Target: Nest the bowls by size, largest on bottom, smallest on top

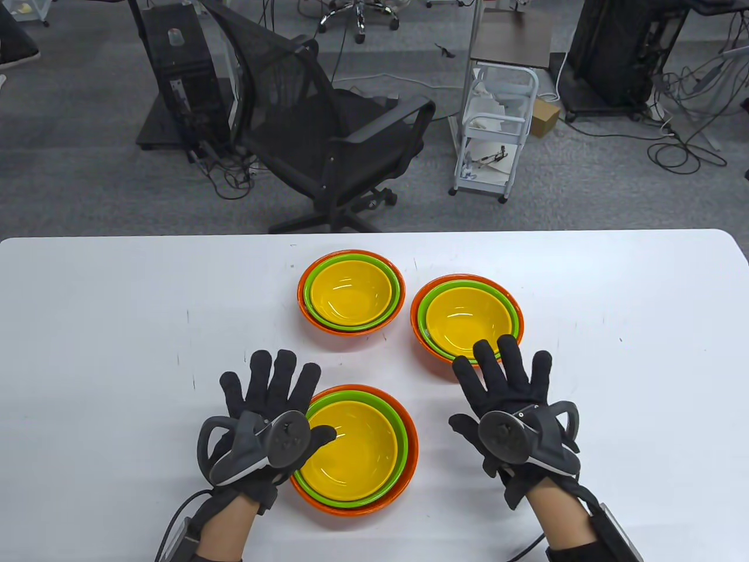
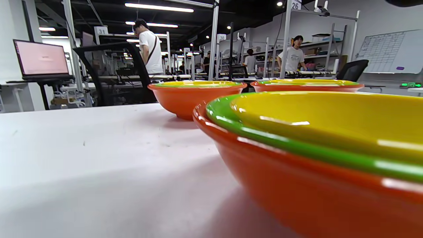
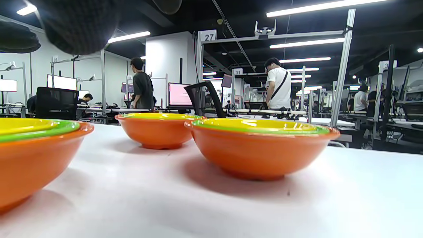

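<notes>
Three nested bowl sets stand on the white table (image 1: 105,328), each an orange bowl holding a green bowl holding a yellow bowl. The near set (image 1: 355,449) also fills the right of the left wrist view (image 2: 314,155). The far set (image 1: 351,291) and the right set (image 1: 467,319) show in the right wrist view, the far one (image 3: 158,129) behind the right one (image 3: 261,149). My left hand (image 1: 270,404) lies flat with fingers spread, its thumb over the near set's left rim. My right hand (image 1: 508,386) lies flat and spread, fingertips over the right set's near rim. Both hold nothing.
A black office chair (image 1: 327,123) and a white cart (image 1: 497,123) stand on the floor beyond the table's far edge. Bare table surface lies to the left and right of the bowls.
</notes>
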`<state>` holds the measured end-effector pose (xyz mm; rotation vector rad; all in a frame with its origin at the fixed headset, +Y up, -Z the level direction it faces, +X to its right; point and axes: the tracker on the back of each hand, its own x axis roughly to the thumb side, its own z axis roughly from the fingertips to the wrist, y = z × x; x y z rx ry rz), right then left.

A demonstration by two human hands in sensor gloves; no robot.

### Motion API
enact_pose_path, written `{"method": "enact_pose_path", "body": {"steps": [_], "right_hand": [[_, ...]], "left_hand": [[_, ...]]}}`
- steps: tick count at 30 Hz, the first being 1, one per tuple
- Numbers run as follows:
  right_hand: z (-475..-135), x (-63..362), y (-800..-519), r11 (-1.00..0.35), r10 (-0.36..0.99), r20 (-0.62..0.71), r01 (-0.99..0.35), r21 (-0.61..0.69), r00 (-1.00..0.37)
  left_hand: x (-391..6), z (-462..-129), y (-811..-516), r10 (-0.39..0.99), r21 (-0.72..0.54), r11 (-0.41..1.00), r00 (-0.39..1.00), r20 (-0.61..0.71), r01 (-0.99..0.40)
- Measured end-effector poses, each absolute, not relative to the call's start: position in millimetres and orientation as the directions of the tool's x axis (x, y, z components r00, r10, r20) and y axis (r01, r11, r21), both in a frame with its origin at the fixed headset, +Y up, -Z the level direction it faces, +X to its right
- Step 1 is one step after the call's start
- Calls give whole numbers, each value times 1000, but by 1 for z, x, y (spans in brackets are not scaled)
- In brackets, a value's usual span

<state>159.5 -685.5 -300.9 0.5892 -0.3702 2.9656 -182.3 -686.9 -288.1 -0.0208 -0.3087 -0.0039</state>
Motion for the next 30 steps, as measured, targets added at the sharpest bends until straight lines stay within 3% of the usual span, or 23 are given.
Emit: {"method": "enact_pose_path", "body": {"steps": [10,30], "right_hand": [[-299,165,-703,-985,59,361,-113,-131,-931],[-299,164,-705,-986,73,353,-120,-115,-933]], "left_hand": [[-190,-286,-695,8,-25,1000,950,313,0],[-196,-285,-699,24,-53,999,951,308,-8]]}}
